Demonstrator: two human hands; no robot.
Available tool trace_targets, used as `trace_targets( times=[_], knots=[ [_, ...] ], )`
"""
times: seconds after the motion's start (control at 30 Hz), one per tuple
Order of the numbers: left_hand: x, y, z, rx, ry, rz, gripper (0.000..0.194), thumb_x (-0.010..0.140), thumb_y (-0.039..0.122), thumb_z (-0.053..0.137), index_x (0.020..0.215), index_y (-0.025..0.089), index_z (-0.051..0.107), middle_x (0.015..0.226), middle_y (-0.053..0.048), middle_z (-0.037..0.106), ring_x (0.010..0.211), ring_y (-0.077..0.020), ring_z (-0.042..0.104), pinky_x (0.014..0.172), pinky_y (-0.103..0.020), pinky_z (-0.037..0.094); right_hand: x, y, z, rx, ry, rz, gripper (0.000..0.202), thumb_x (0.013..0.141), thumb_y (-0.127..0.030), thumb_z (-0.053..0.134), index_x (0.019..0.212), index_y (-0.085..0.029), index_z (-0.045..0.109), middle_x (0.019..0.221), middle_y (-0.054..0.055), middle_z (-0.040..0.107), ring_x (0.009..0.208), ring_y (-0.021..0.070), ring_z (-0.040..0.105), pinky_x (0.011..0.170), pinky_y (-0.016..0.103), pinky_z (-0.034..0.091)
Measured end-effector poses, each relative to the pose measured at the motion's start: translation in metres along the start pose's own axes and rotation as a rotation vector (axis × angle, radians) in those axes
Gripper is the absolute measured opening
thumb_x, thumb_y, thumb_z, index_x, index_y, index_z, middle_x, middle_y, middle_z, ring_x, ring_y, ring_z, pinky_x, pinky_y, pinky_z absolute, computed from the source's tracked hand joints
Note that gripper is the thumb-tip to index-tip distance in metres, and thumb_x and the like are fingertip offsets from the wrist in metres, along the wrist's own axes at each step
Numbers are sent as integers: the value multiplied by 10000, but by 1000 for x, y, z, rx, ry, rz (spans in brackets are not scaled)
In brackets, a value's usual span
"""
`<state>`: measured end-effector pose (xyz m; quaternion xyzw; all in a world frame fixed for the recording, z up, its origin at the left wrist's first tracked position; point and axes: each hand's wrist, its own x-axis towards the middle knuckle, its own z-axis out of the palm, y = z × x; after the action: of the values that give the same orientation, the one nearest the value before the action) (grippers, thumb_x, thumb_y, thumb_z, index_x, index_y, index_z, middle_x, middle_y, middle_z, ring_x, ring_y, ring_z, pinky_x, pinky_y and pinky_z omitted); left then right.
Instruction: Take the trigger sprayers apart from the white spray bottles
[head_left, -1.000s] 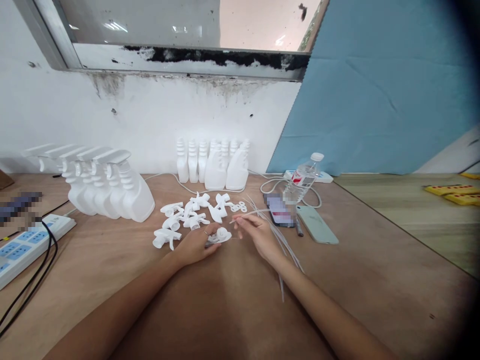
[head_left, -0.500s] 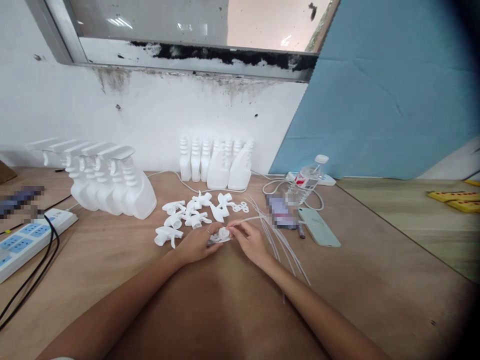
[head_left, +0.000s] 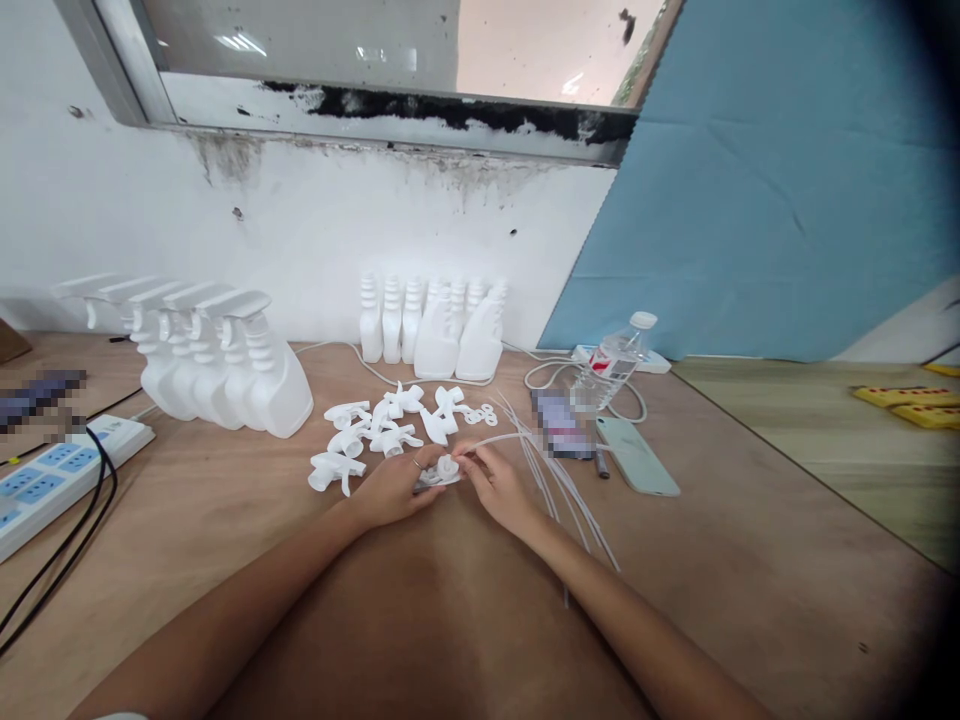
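Observation:
My left hand (head_left: 399, 487) is closed around a white spray head (head_left: 442, 471), near the middle of the table. Against its right side, my right hand (head_left: 496, 482) pinches the end of a thin white tube (head_left: 499, 437), which reaches back to the right over the wrist side. Where the tube meets the spray head is hidden by my fingers. Several loose white spray heads (head_left: 395, 438) lie just beyond my left hand. Small white rings (head_left: 489, 414) sit behind my right hand. More thin tubes (head_left: 574, 495) are spread out to the right, partly under my right forearm.
White bottles with spray heads (head_left: 225, 385) stand at the left; bottles without heads (head_left: 437, 340) stand by the wall. A power strip (head_left: 56, 475) with black cables is far left. At the right are a clear bottle (head_left: 611, 365), a pale green phone (head_left: 641, 458) and a pen (head_left: 602, 464).

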<state>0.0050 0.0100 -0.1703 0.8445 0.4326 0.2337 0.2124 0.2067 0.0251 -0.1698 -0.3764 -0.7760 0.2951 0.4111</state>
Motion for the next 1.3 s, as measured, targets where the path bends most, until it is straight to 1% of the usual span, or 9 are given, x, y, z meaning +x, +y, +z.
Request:
trace_targets(
  times=[0.2, 0.43, 0.63, 0.77, 0.87, 1.0, 1.1, 1.2, 1.3],
  knots=[
    [1, -2, 1, -2, -3, 8, 447, 862, 344, 505, 1284, 237, 402, 1130, -62, 619, 956, -213, 600, 836, -320, 458, 8, -11, 1, -76, -45, -96, 205, 945, -278, 400, 823, -213, 552, 815, 31, 580, 804, 169, 553, 770, 294, 437],
    [1, 0, 0, 2, 3, 16, 445, 855, 319, 522, 1277, 240, 408, 1131, -55, 628, 971, -215, 607, 834, -314, 461, 8, -6, 8, -48, -53, 42, 217, 920, -292, 413, 754, -220, 535, 666, 5, 543, 686, 161, 550, 626, 259, 437],
    [1, -1, 1, 5, 15, 28, 455, 851, 310, 526, 1284, 253, 397, 1169, -49, 617, 991, -216, 610, 849, -318, 460, 8, -3, 9, -38, -95, 51, 203, 904, -284, 440, 743, -208, 538, 704, 6, 530, 652, 140, 532, 574, 232, 434],
    [0, -2, 2, -21, 21, 3, 452, 856, 344, 516, 1278, 249, 386, 1127, -52, 631, 954, -221, 620, 823, -325, 467, 3, 3, 14, 18, -49, 40, 251, 932, -350, 425, 808, -205, 588, 786, 19, 527, 647, 126, 528, 556, 224, 457],
    [-2, -3, 2, -108, 48, -45, 530, 842, 361, 542, 1305, 232, 320, 1058, -53, 649, 912, -217, 630, 803, -328, 472, -3, 8, 16, 113, 21, 35, 216, 926, -362, 447, 1004, -228, 596, 938, 46, 528, 667, 125, 543, 500, 220, 471],
    [-4, -3, 0, -348, 95, -116, 541, 819, 360, 588, 1258, 231, 298, 984, -30, 644, 793, -171, 614, 704, -286, 469, -7, 9, 7, -63, 137, -190, 312, 886, -203, 475, 1193, -256, 492, 1147, 87, 509, 952, 184, 564, 773, 330, 531],
    [-5, 1, -3, -556, 119, -163, 530, 821, 387, 603, 1213, 242, 278, 900, -5, 637, 734, -144, 584, 633, -252, 440, -7, 8, 2, -321, -10, -444, 496, 821, -97, 493, 1284, -268, 449, 1354, 114, 407, 1149, 237, 493, 952, 468, 452],
    [-6, 9, -9, -714, 28, -122, 545, 816, 429, 626, 1205, 252, 289, 905, -11, 638, 703, -128, 570, 610, -235, 413, -7, 9, 4, -492, -70, -524, 552, 815, -99, 528, 1332, -266, 432, 1342, 127, 431, 1179, 262, 476, 943, 477, 457],
    [1, 10, -21, -856, -58, -59, 587, 827, 514, 581, 1271, 258, 297, 887, -27, 637, 685, -138, 584, 589, -239, 412, -7, 12, 6, -511, 31, -553, 515, 835, -113, 533, 1319, -271, 459, 1203, 116, 525, 1080, 246, 534, 879, 424, 496]
  ],
)
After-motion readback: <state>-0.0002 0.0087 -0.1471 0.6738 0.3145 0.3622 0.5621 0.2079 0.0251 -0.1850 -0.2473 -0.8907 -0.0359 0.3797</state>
